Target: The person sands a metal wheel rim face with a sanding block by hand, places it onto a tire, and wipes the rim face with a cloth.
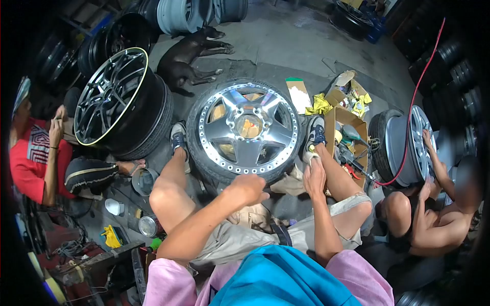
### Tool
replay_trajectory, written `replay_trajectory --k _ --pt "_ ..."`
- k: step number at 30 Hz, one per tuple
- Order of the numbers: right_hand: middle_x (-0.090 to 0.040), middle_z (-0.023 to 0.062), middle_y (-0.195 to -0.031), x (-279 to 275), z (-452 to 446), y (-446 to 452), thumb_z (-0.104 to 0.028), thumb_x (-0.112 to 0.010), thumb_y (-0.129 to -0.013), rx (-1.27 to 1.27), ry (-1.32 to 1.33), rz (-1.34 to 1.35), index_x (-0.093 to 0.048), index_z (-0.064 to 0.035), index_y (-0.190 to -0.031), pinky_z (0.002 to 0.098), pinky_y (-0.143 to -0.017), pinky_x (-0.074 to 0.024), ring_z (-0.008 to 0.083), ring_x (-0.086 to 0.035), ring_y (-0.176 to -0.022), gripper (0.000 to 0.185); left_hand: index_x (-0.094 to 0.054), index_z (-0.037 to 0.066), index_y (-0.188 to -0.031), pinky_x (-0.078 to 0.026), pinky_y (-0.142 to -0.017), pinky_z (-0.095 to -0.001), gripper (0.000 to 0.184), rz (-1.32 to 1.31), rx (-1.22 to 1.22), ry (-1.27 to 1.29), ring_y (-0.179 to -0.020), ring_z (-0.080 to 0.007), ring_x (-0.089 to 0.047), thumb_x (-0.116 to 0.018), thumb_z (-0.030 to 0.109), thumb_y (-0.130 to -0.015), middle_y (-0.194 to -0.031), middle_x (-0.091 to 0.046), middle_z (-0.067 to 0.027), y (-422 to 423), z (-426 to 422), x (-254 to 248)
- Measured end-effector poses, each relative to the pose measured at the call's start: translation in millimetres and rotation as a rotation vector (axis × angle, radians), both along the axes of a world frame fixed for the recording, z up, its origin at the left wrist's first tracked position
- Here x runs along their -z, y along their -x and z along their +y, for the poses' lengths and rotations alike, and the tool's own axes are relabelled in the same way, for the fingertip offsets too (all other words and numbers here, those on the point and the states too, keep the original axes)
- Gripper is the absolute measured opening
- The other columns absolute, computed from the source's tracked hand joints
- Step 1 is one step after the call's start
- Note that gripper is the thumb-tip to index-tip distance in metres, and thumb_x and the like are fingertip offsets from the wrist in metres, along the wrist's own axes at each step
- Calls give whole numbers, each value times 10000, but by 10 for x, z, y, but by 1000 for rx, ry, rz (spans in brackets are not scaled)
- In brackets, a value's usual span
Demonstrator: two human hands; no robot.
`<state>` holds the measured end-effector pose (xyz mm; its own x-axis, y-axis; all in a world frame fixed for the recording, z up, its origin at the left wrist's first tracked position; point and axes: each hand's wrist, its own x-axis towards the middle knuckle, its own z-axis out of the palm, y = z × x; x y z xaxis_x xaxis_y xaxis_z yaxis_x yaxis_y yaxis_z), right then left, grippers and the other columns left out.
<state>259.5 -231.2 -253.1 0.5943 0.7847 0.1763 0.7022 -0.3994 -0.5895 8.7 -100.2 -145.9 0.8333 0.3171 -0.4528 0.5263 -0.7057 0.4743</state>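
Observation:
A polished chrome wheel rim (244, 157) with broad star-shaped spokes and small bolts round its edge lies face up on a tyre (193, 148) between my feet. At the near edge of the rim is my left hand (248, 189), its fingers curled; anything inside them is hidden. My right hand (314, 176) is by my right shin, to the right of the wheel, closed on a small pale cloth (308, 156). A beige rag (290, 183) lies below the rim, between my two hands.
A dark spoked wheel (109, 97) leans at left near a person in a red shirt (38, 163). A cardboard box (352, 122) holds tools. At right a red hose (419, 84) hangs before another wheel (421, 137) that a person (441, 219) touches. A black dog (186, 58) lies behind.

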Motion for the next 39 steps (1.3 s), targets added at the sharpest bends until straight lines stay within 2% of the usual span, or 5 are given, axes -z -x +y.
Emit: replay_trajectory --k 12,23,27,35,39 --pt "-659 224 -1264 -101 1018 -183 -214 -624 -969 -241 -20 1 -679 -17 -1210 545 -922 -543 474 -676 -1069 315 -734 -96 -1082 -628 -773 -460 786 274 -761 395 -971 -353 -777 -541 663 -1017 -1077 -752 -313 865 845 1077" --pt "-732 260 -1015 261 1200 114 -301 -654 -927 -167 121 -152 -662 -29 -1113 568 -792 -597 473 -726 -889 328 -647 -42 -1055 -677 -650 -466 522 -618 -1400 768 -789 -319 -768 -631 479 -1043 -913 -735 -184 948 1208 1442" --pt "-709 345 -1023 260 933 843 -339 -606 -964 -106 208 57 -686 69 -1049 594 -854 -587 506 -721 -936 425 -633 45 -1374 -465 -626 -223 558 -978 -1529 645 -730 -54 -580 -683 481 -1030 -1053 -679 -11 1093 1834 1560" --pt "-608 -5 -681 123 523 616 -222 -555 -968 -336 -88 920 -739 13 -1030 320 -593 -458 108 -547 -631 305 -586 30 -1336 -562 -829 -356 511 -841 -1478 761 -933 -204 -712 -734 395 -1010 -1037 -709 -83 947 1219 1844" --pt "-701 158 -768 411 -27 269 -181 -519 -971 -232 9 559 -739 -4 -1036 433 -709 -540 237 -670 -710 289 -448 96 -1392 -623 -821 -456 563 -968 -1560 1047 -844 -305 -737 -730 396 -1009 -996 -668 -123 718 860 1607"
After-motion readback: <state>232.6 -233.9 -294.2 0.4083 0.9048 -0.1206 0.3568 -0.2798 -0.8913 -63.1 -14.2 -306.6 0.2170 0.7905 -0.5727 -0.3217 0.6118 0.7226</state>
